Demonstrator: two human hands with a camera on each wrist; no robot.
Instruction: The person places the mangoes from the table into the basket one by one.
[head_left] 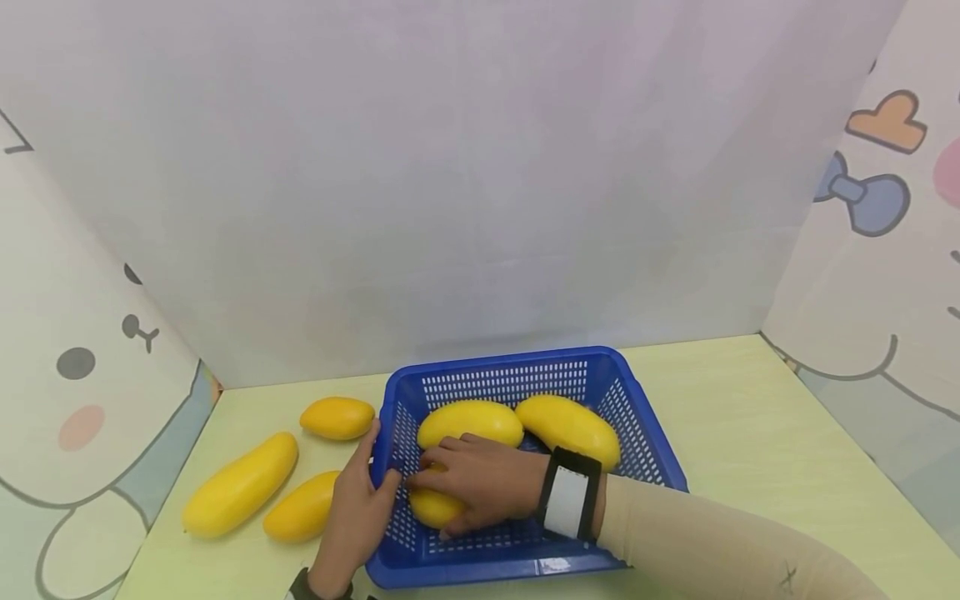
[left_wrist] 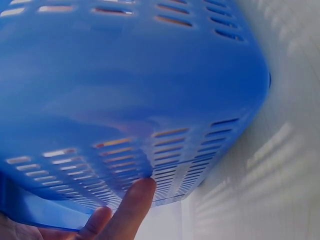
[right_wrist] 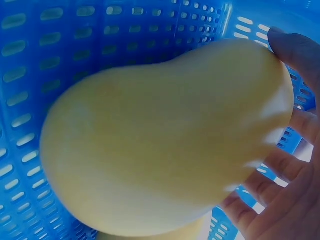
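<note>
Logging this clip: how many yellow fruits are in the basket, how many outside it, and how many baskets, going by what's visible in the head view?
Inside yellow fruits: 3
Outside yellow fruits: 3
Blue basket: 1
Total: 7 (6 fruits, 1 basket); any fully hidden fruit is not counted.

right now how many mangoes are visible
6: small mango, long mango and partly covered mango left of the blue basket; inside it, rear left mango, rear right mango and a mango under the right hand. More may be hidden there.
</note>
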